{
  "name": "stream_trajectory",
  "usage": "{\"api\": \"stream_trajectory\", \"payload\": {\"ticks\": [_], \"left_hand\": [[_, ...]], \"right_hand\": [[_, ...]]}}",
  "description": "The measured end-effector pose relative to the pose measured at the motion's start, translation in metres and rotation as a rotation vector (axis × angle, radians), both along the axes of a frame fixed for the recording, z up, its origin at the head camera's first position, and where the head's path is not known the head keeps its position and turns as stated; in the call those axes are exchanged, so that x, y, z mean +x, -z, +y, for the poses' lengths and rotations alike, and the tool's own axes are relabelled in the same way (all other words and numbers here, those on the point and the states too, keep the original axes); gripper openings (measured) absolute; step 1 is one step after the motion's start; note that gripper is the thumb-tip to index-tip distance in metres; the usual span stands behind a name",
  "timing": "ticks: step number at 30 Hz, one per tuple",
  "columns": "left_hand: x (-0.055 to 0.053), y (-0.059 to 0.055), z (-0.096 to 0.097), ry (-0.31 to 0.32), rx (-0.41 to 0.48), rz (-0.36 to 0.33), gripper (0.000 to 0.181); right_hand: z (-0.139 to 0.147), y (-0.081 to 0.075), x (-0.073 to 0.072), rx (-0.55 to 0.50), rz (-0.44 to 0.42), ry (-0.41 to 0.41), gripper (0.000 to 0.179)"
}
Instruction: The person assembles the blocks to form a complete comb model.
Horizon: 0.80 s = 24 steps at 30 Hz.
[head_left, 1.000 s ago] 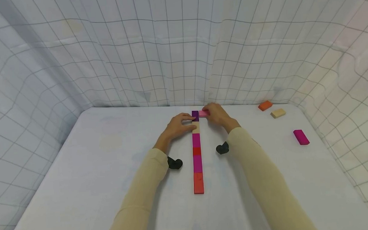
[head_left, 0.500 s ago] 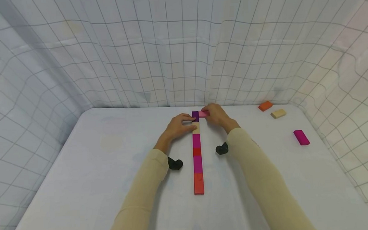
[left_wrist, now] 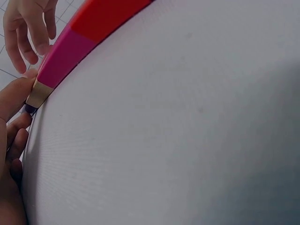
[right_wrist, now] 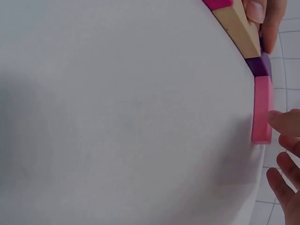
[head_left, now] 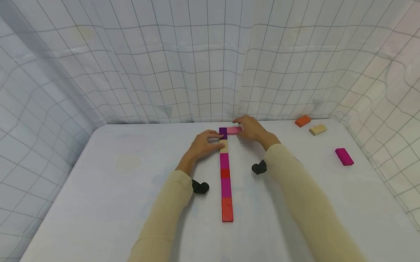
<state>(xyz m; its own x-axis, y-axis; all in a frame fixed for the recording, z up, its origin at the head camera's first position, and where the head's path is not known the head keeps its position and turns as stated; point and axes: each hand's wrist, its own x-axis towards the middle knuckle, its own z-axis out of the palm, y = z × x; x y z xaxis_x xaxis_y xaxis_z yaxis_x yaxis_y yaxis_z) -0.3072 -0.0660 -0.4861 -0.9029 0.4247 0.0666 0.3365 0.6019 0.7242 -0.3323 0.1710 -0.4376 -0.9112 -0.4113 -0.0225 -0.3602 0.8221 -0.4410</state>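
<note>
A column of flat, bright blocks runs away from me: a red-orange block (head_left: 227,209) nearest, then magenta, red and magenta, then a beige block (head_left: 223,150) and a dark purple block (head_left: 222,131) at the far end. Fingertips of my left hand (head_left: 202,144) rest on the purple block while the thumb lies on the beige one. A pink block (head_left: 233,130) lies crosswise with its end against the purple block's right side, as the right wrist view also shows. My right hand (head_left: 251,128) is at the pink block's right end, fingers spread, thumb close to its top.
On the right of the white table (head_left: 129,228) lie an orange block (head_left: 302,121), a second beige block (head_left: 317,129) and a separate magenta block (head_left: 344,156). Grid-patterned white curtains (head_left: 214,68) enclose the back and sides, close behind the pink block.
The right hand slid the pink block left against the purple one, then let go, its fingers spreading and moving slightly right. My left hand stayed on the column.
</note>
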Motion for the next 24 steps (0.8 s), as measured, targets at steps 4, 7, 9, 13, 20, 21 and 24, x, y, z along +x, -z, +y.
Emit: {"api": "stream_trajectory", "payload": {"ticks": [4,7,9,13,20,21,24], "left_hand": [[0.0,0.001,0.0,-0.006,-0.004,0.007,0.051],[0.0,0.002,0.0,-0.009,-0.005,0.006,0.051],[0.001,0.001,0.001,-0.006,-0.002,0.004,0.051],[0.003,0.0,0.0,-0.006,0.001,0.0,0.051],[0.003,0.0,0.001,-0.002,-0.006,0.009,0.051],[0.003,0.0,0.001,-0.003,-0.005,0.009,0.051],[0.002,0.0,0.002,-0.005,0.0,0.004,0.05]], "right_hand": [[0.013,-0.012,0.002,-0.029,-0.016,0.009,0.046],[0.023,-0.021,0.005,-0.042,-0.03,0.014,0.048],[0.031,-0.026,0.007,-0.038,-0.03,0.01,0.051],[0.046,-0.035,0.01,-0.026,-0.013,-0.001,0.054],[0.074,-0.051,0.019,-0.022,0.03,0.004,0.053],[0.079,-0.052,0.021,-0.018,0.037,0.006,0.053],[0.092,-0.058,0.026,-0.018,0.056,0.011,0.053]]}}
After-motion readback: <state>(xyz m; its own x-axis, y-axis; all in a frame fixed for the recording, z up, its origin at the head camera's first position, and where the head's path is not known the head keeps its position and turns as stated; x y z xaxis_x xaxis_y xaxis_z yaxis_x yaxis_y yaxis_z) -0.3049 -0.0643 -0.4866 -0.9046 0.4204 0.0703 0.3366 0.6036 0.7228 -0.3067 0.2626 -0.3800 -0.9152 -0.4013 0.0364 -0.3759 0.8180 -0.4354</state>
